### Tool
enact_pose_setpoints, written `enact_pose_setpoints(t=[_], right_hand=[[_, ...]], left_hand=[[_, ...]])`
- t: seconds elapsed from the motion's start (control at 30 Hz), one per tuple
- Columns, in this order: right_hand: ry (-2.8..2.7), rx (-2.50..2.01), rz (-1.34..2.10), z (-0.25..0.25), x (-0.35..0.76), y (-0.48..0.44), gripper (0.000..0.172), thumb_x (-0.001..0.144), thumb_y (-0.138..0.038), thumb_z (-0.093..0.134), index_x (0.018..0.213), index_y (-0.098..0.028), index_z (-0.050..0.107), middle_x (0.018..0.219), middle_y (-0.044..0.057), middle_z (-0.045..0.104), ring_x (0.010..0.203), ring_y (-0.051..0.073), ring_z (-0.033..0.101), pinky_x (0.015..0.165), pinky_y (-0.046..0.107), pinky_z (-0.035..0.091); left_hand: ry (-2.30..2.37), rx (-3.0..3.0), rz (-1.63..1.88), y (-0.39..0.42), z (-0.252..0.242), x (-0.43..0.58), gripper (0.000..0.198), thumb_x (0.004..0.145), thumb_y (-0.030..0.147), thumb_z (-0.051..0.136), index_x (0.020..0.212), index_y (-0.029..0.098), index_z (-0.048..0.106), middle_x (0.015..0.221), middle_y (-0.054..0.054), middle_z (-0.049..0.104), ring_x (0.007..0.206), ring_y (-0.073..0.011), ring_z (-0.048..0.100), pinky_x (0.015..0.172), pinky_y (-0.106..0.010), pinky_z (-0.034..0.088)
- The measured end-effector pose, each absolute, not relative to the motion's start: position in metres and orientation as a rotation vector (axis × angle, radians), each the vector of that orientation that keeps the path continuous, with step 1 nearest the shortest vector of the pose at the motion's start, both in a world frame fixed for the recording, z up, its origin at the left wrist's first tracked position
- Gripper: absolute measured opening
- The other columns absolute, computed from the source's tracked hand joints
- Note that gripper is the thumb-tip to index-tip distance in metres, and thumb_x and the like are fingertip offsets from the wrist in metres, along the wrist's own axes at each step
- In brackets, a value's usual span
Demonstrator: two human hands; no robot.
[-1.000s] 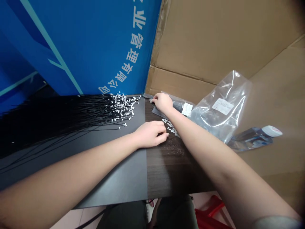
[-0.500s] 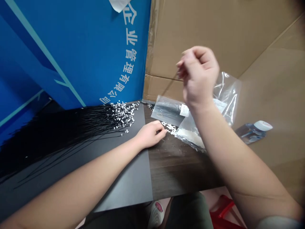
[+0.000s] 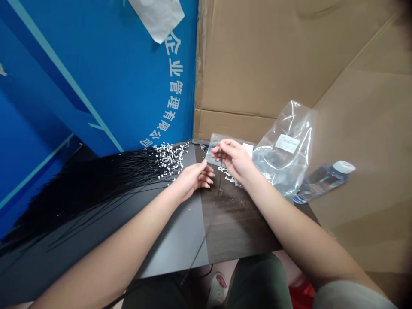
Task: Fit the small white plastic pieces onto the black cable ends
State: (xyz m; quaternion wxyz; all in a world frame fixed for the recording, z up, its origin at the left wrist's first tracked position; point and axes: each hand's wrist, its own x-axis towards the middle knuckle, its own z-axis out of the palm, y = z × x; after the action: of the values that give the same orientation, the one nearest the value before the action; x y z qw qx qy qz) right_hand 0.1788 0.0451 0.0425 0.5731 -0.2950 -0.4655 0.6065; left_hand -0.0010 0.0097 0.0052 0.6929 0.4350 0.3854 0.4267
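Observation:
My right hand (image 3: 234,159) is closed in a pinch on the upper end of one thin black wire (image 3: 206,231), which runs down across the table and past its front edge. My left hand (image 3: 194,176) rests on the table just left of it. Its fingers are drawn together beside the wire, and what they hold is too small to make out. A scatter of tiny white pieces (image 3: 230,176) lies right under my right hand. To the left lies a large bundle of black wires (image 3: 96,184) with white tips (image 3: 167,156).
A flat clear bag (image 3: 215,150) lies behind my hands, with a bigger crumpled clear bag (image 3: 285,159) and a water bottle (image 3: 325,178) to the right. Cardboard walls (image 3: 257,64) and a blue board (image 3: 112,86) close in the dark table (image 3: 244,231) and grey mat (image 3: 174,244).
My right hand left the far corner of the table, rose high with a thin wire, then came down next to my left hand. My left hand stayed almost in place.

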Motion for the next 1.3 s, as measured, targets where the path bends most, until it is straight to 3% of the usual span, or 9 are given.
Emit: enact_pose_setpoints(t=[0.1, 0.23, 0.37, 0.43, 0.63, 0.97, 1.3], right_hand=[[-1.123, -0.702, 1.405, 0.023, 0.173, 0.039, 0.029, 0.082, -0.043, 0.089, 0.091, -0.019, 0.075, 0.098, 0.005, 0.082, 0.089, 0.015, 0.075, 0.079, 0.026, 0.057], [-1.057, -0.73, 1.424, 0.011, 0.165, 0.03, 0.029, 0.077, -0.042, 0.093, 0.089, -0.02, 0.077, 0.095, 0.004, 0.08, 0.086, 0.015, 0.072, 0.07, 0.025, 0.058], [-1.116, -0.779, 1.451, 0.004, 0.16, 0.025, 0.033, 0.078, -0.048, 0.091, 0.093, -0.021, 0.078, 0.096, 0.003, 0.079, 0.06, 0.01, 0.063, 0.046, 0.023, 0.049], [-1.178, -0.779, 1.469, 0.001, 0.161, 0.026, 0.036, 0.078, -0.049, 0.091, 0.095, -0.02, 0.077, 0.092, 0.003, 0.078, 0.05, 0.008, 0.056, 0.042, 0.023, 0.045], [-1.289, -0.713, 1.42, -0.008, 0.165, 0.029, 0.029, 0.081, -0.043, 0.089, 0.091, -0.019, 0.075, 0.071, -0.002, 0.071, 0.048, 0.01, 0.059, 0.046, 0.025, 0.049], [-1.329, -0.828, 1.197, 0.006, 0.165, 0.022, 0.024, 0.083, -0.043, 0.085, 0.088, -0.021, 0.077, 0.073, -0.001, 0.071, 0.054, 0.013, 0.062, 0.051, 0.03, 0.054], [-1.368, -0.862, 1.127, 0.006, 0.166, 0.02, 0.022, 0.084, -0.044, 0.084, 0.086, -0.023, 0.079, 0.082, 0.002, 0.074, 0.061, 0.014, 0.061, 0.053, 0.03, 0.054]], left_hand=[[0.803, 1.123, 0.92, 0.004, 0.004, 0.003, 0.057, 0.085, 0.066, 0.079, 0.105, 0.013, 0.069, 0.102, -0.01, 0.072, 0.083, -0.0172, 0.07, 0.074, -0.031, 0.057], [0.842, 1.404, 0.999, 0.004, -0.005, 0.01, 0.049, 0.084, 0.057, 0.083, 0.106, 0.014, 0.072, 0.095, -0.005, 0.073, 0.083, -0.0156, 0.068, 0.077, -0.03, 0.055], [0.836, 1.503, 1.013, 0.007, -0.009, 0.006, 0.039, 0.09, 0.052, 0.076, 0.089, 0.013, 0.074, 0.077, -0.004, 0.071, 0.069, -0.013, 0.063, 0.071, -0.028, 0.051], [0.865, 1.486, 1.035, 0.006, -0.007, 0.004, 0.036, 0.091, 0.048, 0.074, 0.081, 0.013, 0.073, 0.076, -0.004, 0.072, 0.065, -0.012, 0.061, 0.068, -0.028, 0.05], [0.927, 1.432, 1.025, 0.005, -0.003, 0.004, 0.028, 0.088, 0.037, 0.073, 0.071, 0.015, 0.07, 0.072, -0.003, 0.072, 0.057, -0.0102, 0.059, 0.061, -0.026, 0.048], [0.903, 1.386, 1.017, 0.008, -0.007, 0.001, 0.036, 0.088, 0.049, 0.08, 0.081, 0.014, 0.073, 0.076, -0.003, 0.073, 0.06, -0.0099, 0.06, 0.062, -0.026, 0.048], [0.916, 1.451, 1.027, 0.006, -0.005, 0.003, 0.036, 0.087, 0.05, 0.079, 0.078, 0.015, 0.073, 0.075, -0.003, 0.073, 0.059, -0.011, 0.058, 0.061, -0.026, 0.047]])
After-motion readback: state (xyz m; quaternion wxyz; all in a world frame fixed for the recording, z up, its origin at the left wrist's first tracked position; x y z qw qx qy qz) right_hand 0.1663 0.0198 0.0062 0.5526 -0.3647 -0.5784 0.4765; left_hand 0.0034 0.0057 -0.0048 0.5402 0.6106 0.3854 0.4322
